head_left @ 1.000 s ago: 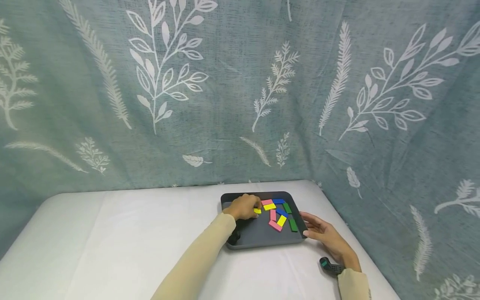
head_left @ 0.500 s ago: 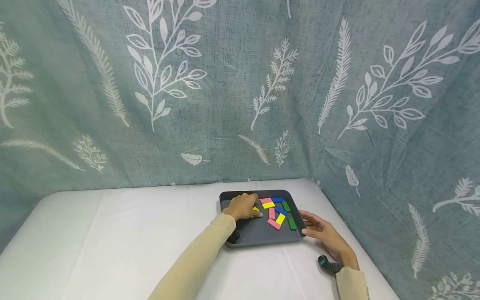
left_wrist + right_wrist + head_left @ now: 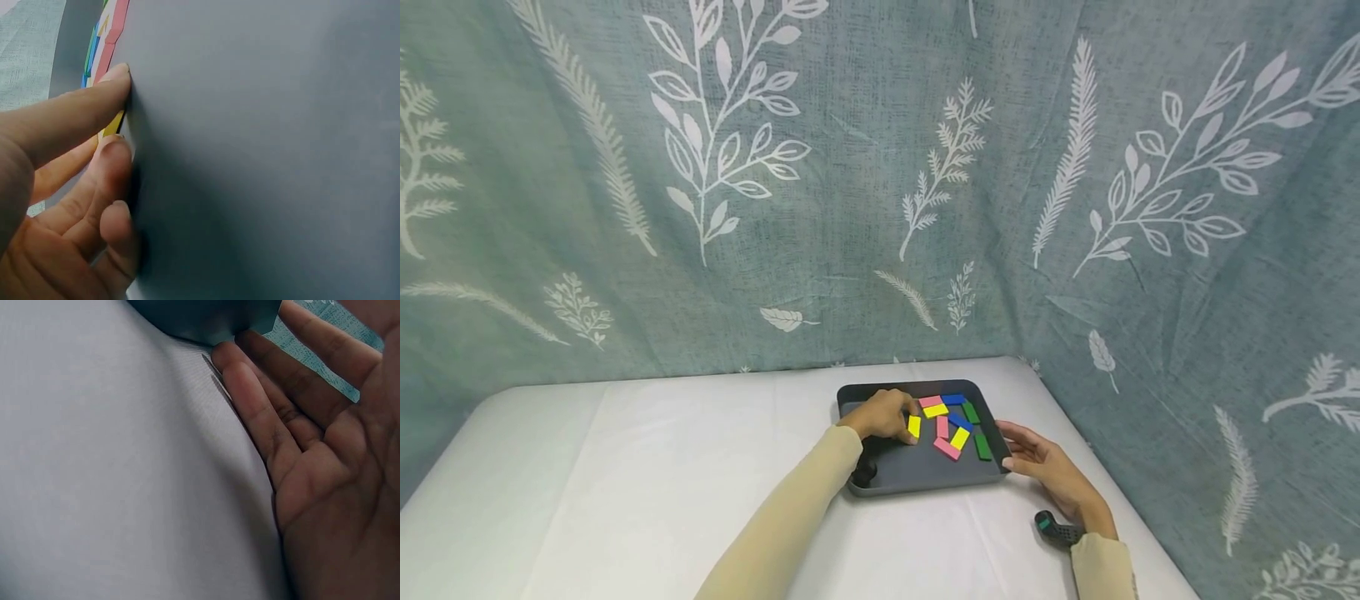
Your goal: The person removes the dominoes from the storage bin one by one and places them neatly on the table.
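A shallow dark grey tray (image 3: 936, 477) lies on the white-covered table, with flat coloured blocks inside. My left hand (image 3: 882, 414) reaches in over its left part and pinches a yellow block (image 3: 913, 426) between thumb and fingers, low over the tray floor. In the left wrist view only a sliver of that yellow block (image 3: 113, 124) shows between the fingertips. At the tray's right side my right hand (image 3: 1051, 473) rests on the table, palm turned inward. Its relaxed fingers (image 3: 250, 394) touch the tray's outer wall near the front corner, and the thumb is at the rim.
Right of the left hand lie pink blocks (image 3: 947, 448), yellow blocks (image 3: 959, 438), blue blocks (image 3: 959, 422) and green blocks (image 3: 982, 447). The tray walls (image 3: 851, 392) rise around them. A patterned green curtain (image 3: 850, 208) hangs behind and to the right of the table.
The yellow block at my left fingertips has turned from lying crosswise to pointing front to back. The left thumb has shifted from over it to its near end. The right hand keeps its place.
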The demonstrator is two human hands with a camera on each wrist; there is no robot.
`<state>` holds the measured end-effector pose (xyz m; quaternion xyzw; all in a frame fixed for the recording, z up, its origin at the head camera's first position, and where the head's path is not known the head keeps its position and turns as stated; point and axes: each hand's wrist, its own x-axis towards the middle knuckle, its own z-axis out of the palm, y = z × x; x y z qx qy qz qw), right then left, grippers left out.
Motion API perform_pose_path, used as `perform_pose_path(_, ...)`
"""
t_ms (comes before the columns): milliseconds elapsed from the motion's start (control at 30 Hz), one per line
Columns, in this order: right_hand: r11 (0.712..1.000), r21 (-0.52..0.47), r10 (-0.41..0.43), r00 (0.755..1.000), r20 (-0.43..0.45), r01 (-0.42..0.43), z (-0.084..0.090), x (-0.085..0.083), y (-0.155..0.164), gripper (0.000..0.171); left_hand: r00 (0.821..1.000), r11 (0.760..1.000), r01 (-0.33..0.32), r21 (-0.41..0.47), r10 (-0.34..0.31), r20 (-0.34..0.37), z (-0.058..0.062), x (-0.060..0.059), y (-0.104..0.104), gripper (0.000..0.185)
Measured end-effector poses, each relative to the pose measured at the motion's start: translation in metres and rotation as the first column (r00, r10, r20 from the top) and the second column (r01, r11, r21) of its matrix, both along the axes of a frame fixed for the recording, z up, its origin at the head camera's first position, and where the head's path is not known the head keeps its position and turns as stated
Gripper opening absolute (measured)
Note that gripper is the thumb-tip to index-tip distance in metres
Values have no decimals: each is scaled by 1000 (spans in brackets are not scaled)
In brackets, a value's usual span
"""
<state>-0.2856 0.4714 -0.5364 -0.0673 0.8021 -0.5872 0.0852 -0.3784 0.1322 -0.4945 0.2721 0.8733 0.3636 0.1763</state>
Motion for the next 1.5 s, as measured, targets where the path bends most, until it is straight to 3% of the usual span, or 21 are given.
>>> perform_pose_path(267, 1000, 15, 3, 1000, -14, -3, 6, -7, -6, 63, 1000, 1000, -11, 12, 11, 15, 6, -6, -11, 46)
perform_pose_path(433, 1000, 15, -11, 1000, -5, 11, 8, -7, -6, 65, 1000, 1000, 24, -4, -24, -12, 12, -7, -15, 45)
perform_pose_path(667, 1000, 5, -23, 1000, 3, 23, 4, -3, -5, 68, 989, 998, 61, -4, -61, -136, 30, 2, -21, 46)
perform_pose_path(800, 1000, 9, -26, 1000, 4, 26, 4, -3, -4, 67, 983, 997, 69, 19, -65, -172, 42, 8, -32, 46)
perform_pose_path(1033, 999, 19, -30, 999, 36, 30, 8, -1, -4, 68, 973, 996, 76, 39, -66, -223, 53, 14, -63, 47)
perform_pose_path(1233, 999, 30, -39, 998, 39, 38, 9, -1, -5, 68, 961, 998, 64, 5, -60, -269, 58, 19, -99, 48)
perform_pose_path(1400, 999, 32, -44, 998, 47, 42, 5, -2, -5, 71, 939, 997, 79, -4, -76, -335, 59, 25, -129, 47)
perform_pose_path(1500, 998, 32, -56, 997, 60, 54, 3, -2, -6, 73, 939, 998, 56, 15, -48, -340, 59, 31, -147, 47)
